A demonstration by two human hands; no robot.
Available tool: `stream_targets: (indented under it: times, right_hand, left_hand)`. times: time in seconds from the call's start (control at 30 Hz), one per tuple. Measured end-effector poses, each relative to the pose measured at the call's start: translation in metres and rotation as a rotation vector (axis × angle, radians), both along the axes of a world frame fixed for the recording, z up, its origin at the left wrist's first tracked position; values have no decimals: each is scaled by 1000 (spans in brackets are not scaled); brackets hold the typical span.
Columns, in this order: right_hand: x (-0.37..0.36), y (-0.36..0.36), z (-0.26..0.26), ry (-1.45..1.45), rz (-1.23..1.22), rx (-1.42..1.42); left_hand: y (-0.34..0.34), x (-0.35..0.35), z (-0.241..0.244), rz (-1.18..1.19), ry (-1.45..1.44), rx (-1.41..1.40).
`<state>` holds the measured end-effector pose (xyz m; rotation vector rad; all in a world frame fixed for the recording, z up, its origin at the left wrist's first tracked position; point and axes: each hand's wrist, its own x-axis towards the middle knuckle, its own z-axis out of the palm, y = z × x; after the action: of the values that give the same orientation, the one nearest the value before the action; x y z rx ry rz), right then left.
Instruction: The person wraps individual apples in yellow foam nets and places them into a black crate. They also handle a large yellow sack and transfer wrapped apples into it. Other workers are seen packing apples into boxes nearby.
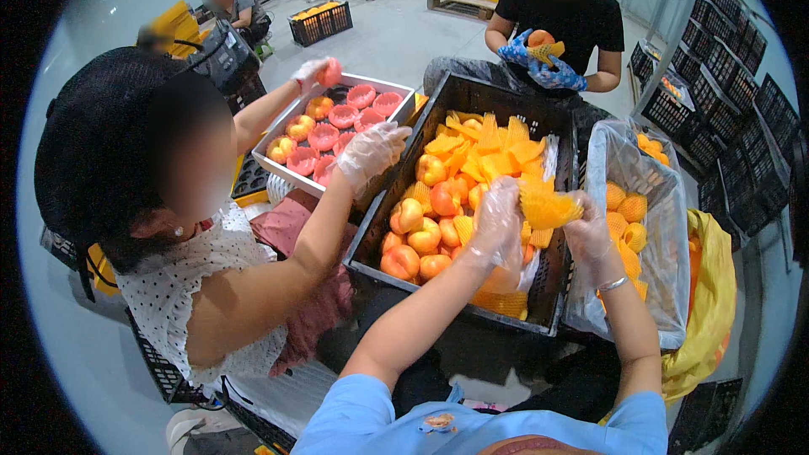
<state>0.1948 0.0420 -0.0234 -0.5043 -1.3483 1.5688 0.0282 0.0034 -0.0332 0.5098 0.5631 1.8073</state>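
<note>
Both my hands wear clear plastic gloves above a black plastic crate (455, 313). My right hand (588, 230) pinches one end of a yellow foam net sleeve (548, 205). At the sleeve's other end are the fingertips of my left hand (496, 221); its palm is turned from view, so whatever it may hold is hidden. Below lie loose yellow-red peaches (423, 237), with a heap of flattened foam net sleeves (499, 142) behind them. To the right, a plastic-lined crate (670, 265) contains net-wrapped fruit (632, 207).
On my left, a co-worker's gloved hand (373, 151) hovers over a white box (404, 98) with pink cups (323, 137) and some peaches. Across from me, a person in blue patterned gloves (556, 76) holds a peach and a net. A yellow bag (714, 303) hangs at right; stacked crates (714, 44) line the wall.
</note>
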Motion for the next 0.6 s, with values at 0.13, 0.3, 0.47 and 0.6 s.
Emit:
stream_targets:
  times: [0.13,0.3,0.47,0.6]
  right_hand:
    - [4,-7,11,301,392,-183]
    - [16,-24,27,-195,444,-504]
    - [18,-22,-2,-140,159,-258]
    - [19,0,4,49,-29,-96]
  left_hand:
    - [-2,-5,-3,112,323,7]
    - [-7,16,-13,257,850,139]
    - [1,-2,-32,141,994,158]
    - [6,-46,-14,640,2083,-125]
